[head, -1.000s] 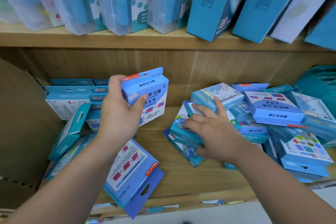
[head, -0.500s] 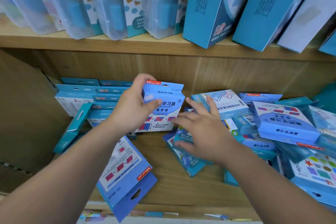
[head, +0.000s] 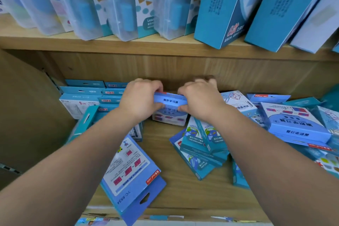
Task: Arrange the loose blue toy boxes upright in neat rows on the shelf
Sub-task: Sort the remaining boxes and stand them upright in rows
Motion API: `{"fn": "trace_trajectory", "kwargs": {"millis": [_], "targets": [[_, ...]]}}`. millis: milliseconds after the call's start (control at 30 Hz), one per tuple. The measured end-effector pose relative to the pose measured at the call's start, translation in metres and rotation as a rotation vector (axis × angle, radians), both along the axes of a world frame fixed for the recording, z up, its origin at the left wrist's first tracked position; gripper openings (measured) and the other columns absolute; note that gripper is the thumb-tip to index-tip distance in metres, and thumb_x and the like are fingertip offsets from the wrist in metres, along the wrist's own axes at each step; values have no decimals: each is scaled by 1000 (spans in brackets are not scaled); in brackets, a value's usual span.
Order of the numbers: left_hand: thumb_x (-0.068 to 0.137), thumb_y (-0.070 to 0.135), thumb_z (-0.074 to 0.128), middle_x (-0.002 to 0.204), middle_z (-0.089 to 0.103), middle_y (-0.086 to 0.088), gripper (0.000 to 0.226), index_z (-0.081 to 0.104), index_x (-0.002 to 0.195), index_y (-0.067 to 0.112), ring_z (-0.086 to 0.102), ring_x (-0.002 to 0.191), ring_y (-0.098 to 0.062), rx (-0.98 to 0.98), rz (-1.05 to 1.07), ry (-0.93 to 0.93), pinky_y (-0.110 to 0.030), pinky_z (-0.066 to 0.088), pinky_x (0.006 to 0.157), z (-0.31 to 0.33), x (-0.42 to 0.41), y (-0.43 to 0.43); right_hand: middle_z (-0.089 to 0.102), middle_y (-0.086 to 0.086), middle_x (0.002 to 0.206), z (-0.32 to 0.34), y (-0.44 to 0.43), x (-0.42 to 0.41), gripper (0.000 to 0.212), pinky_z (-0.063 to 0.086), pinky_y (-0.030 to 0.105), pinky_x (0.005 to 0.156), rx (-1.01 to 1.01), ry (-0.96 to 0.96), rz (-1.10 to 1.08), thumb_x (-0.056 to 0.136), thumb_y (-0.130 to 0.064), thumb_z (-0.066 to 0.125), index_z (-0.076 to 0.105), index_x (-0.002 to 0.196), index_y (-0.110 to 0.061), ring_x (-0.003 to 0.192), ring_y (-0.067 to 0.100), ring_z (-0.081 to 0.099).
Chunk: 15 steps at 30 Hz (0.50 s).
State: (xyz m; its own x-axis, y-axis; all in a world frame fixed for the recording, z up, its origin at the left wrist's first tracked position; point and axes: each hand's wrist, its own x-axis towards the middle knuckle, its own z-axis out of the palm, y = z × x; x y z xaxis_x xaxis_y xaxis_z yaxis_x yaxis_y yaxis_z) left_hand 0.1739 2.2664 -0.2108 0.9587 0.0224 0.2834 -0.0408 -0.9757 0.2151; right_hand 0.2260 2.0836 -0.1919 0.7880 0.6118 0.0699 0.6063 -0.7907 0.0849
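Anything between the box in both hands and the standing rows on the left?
Nothing visible. The box, gripped by left hand and right hand, stands just right of the rows; the left hand hides the gap.

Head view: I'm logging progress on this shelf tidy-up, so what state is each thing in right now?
held box: upright, near the back wall.
left hand: fingers grip the held box's left end.
right hand: fingers grip its right end.
left rows: upright, lined up.
front box: lying flat, overhanging the shelf edge.
right pile: loose, jumbled.
upper-shelf boxes: standing, leaning.
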Motion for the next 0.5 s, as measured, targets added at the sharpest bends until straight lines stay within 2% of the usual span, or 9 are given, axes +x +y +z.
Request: {"fn": "trace_trajectory", "kwargs": {"millis": [100,233,367,500], "targets": [[80,47,73,92,69,2,27,68,97,26,56,96,-26,197,42,-43,-40,39,85,-10,3,2,62,-7,115,-4,11,3,31,32,44,93,-37,-60,-9,87,-47,70,63,112,-30,118,25,51],[84,46,68,94,69,1,28,70,103,25,57,97,-26,258,84,-74,-41,39,85,-12,6,7,65,-5,111,-12,22,8,32,32,41,81,-57,-93,-16,89,-50,67,61,111,-28,113,26,53],[85,45,67,93,66,-2,26,71,101,24,58,95,-29,312,117,-66,-40,38,81,-12,8,12,67,3,99,-15,30,11,29,38,34,69,36,-83,-35,91,-41,68,57,106,-20,96,29,63],[84,38,69,94,64,-5,23,70,98,21,58,94,-32,309,164,-68,-40,37,80,-11,8,9,49,5,92,-19,38,9,28,39,34,66,145,24,-61,91,-33,70,58,106,-12,92,33,63]]}}
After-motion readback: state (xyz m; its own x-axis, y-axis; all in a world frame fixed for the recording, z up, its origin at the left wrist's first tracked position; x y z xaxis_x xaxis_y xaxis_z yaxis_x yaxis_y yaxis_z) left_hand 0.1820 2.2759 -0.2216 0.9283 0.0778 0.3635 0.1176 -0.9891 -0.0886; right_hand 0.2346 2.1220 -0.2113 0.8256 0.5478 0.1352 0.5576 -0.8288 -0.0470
